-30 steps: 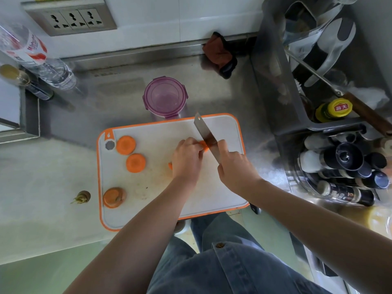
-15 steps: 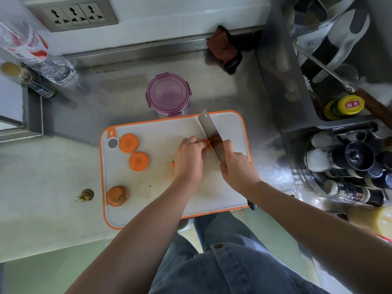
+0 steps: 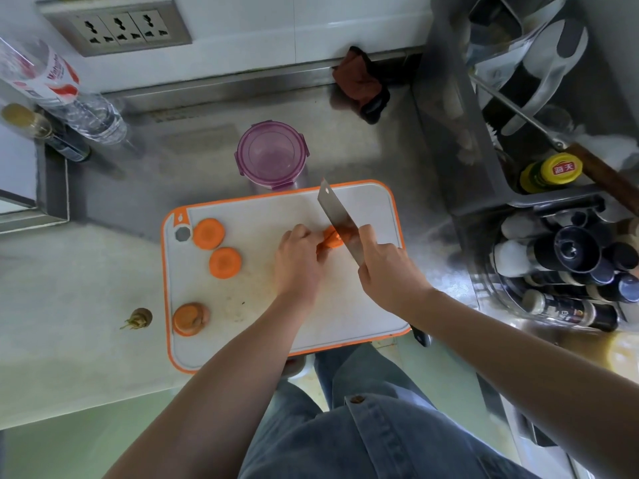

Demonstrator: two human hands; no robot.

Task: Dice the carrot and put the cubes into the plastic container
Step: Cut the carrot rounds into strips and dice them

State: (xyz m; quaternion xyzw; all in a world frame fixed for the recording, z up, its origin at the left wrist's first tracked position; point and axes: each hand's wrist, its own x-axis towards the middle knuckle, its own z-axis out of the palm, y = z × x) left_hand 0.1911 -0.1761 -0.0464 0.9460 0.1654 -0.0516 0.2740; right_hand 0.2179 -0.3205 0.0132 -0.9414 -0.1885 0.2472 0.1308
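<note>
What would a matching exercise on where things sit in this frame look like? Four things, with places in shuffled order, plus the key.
Things:
1. plastic container
2. knife
3. carrot top
4. two carrot slices

Places:
A. on the counter, left of the cutting board
B. in the right hand, blade at the carrot piece that the left hand holds
C. on the counter, just beyond the board's far edge
D. flat on the board's left part

Pairs: 1-C, 2-B, 3-A, 4-D.
</note>
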